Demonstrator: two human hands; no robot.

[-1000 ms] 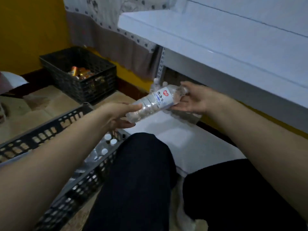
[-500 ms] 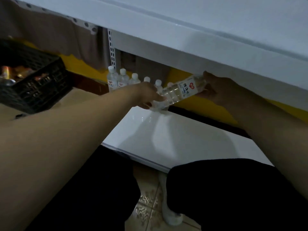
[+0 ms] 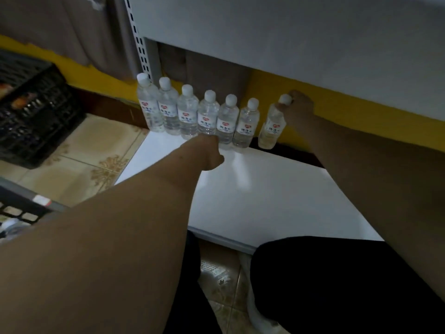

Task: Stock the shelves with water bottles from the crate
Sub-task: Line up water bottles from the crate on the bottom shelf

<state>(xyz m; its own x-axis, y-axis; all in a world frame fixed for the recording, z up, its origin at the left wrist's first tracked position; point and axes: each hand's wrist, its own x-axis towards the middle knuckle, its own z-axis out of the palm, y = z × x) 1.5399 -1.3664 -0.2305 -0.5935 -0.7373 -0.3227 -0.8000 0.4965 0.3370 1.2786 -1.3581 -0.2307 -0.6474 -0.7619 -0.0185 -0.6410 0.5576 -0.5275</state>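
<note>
Several clear water bottles [image 3: 186, 114] with white caps stand in a row along the back of the white bottom shelf [image 3: 269, 196]. My right hand [image 3: 298, 109] grips the neck of one more water bottle [image 3: 272, 127], which stands slightly tilted at the right end of the row, a small gap away from it. My left hand [image 3: 207, 150] reaches to the front of the row with its fingers curled, touching or nearly touching the bottles; I cannot tell whether it holds one. The near black crate [image 3: 21, 208] shows at the left edge.
A white upper shelf [image 3: 289, 44] overhangs the bottles closely. A second black crate [image 3: 31, 112] with cans stands on the tiled floor at the left. A perforated shelf upright [image 3: 140, 51] rises behind the row's left end. My dark-clothed knees fill the bottom.
The bottle passed from both hands to my right hand alone and went from lying sideways in the air to standing on the shelf. My left hand let go and moved to the row.
</note>
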